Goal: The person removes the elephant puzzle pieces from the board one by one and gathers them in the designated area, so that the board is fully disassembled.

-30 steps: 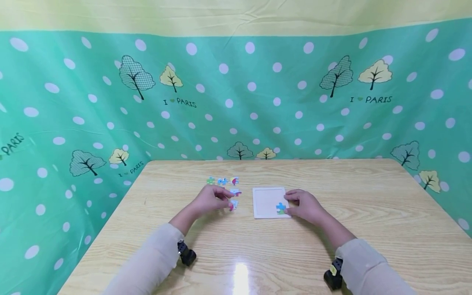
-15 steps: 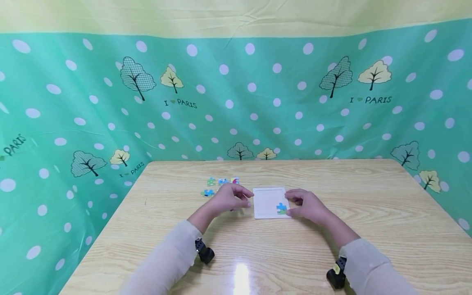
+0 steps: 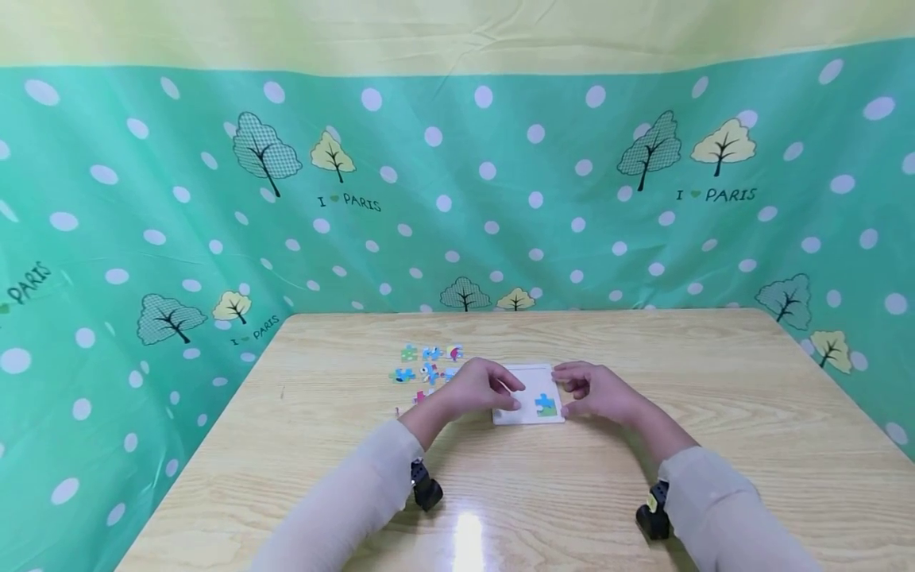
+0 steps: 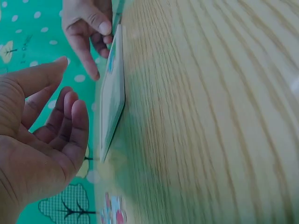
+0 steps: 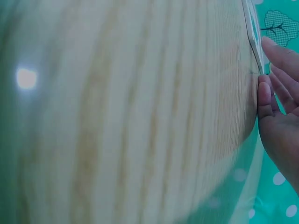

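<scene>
A white square puzzle tray [image 3: 525,418] lies on the table, with one blue and green jigsaw piece [image 3: 546,405] in its lower right corner. My left hand [image 3: 480,389] reaches over the tray's left side. In the left wrist view, the left hand [image 4: 46,126] shows thumb and fingers apart with nothing between them. At the tray's right edge is my right hand [image 3: 599,392], its forefinger near the upper corner and its thumb near the lower one. The right wrist view has the right hand [image 5: 280,93] with fingertips right at the tray's edge [image 5: 253,39].
Several loose jigsaw pieces lie left of the tray, among them a green piece [image 3: 408,353], a blue piece [image 3: 403,376] and a piece with red [image 3: 454,351]. A dotted green curtain [image 3: 400,262] hangs behind the wooden table [image 3: 500,492].
My left hand has moved right, from over the loose pieces to over the tray's left side, uncovering several pieces. The right hand has stayed beside the tray, its thumb slightly farther right.
</scene>
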Action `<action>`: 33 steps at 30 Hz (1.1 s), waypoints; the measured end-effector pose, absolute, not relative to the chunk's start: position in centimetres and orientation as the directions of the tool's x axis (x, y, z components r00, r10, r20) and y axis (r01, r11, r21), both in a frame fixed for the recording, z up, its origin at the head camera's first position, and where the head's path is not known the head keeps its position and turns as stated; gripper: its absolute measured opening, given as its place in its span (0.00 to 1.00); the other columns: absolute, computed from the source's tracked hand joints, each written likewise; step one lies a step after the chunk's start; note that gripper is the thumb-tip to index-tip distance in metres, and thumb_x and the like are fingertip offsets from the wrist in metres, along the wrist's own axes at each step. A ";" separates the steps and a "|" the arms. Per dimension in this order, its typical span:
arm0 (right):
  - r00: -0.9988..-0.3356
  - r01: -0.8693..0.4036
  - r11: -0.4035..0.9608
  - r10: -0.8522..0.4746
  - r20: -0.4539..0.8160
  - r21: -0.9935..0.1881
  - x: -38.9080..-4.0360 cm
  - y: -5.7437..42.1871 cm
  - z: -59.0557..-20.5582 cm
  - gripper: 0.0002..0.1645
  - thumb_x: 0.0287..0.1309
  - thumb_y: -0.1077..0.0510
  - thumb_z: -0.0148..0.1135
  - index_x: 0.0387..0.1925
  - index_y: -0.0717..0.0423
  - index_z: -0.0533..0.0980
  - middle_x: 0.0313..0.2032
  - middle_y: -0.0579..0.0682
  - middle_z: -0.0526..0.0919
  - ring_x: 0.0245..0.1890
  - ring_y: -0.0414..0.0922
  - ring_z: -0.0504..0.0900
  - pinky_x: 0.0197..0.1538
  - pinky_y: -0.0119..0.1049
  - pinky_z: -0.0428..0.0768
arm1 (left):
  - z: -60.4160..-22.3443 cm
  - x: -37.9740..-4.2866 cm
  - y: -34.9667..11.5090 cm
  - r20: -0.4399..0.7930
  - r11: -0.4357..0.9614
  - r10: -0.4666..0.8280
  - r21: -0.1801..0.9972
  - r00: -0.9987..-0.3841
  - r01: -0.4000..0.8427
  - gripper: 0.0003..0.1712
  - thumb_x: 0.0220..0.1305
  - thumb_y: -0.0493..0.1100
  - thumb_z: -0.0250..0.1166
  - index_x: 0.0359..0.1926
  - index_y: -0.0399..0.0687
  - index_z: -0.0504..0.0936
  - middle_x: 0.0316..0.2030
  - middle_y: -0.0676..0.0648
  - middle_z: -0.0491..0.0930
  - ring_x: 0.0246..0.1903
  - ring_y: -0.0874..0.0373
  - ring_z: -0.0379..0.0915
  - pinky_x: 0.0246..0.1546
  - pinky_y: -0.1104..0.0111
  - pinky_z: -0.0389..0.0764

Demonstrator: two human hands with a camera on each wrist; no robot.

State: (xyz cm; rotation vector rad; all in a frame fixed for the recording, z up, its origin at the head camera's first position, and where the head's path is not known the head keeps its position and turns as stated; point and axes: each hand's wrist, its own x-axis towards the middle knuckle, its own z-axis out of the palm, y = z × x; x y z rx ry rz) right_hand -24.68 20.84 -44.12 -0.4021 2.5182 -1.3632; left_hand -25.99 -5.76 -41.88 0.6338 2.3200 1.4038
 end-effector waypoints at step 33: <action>-0.901 -0.165 0.536 -0.423 -0.094 -0.828 -24.6 21.0 -44.6 0.40 0.56 0.65 0.77 0.68 0.72 0.70 0.74 0.64 0.65 0.68 0.60 0.71 0.67 0.52 0.74 | -43.2 -26.3 -0.2 -0.167 0.656 0.518 0.706 -0.839 0.265 0.22 0.52 0.36 0.82 0.50 0.45 0.89 0.36 0.55 0.81 0.36 0.65 0.73 0.42 0.75 0.77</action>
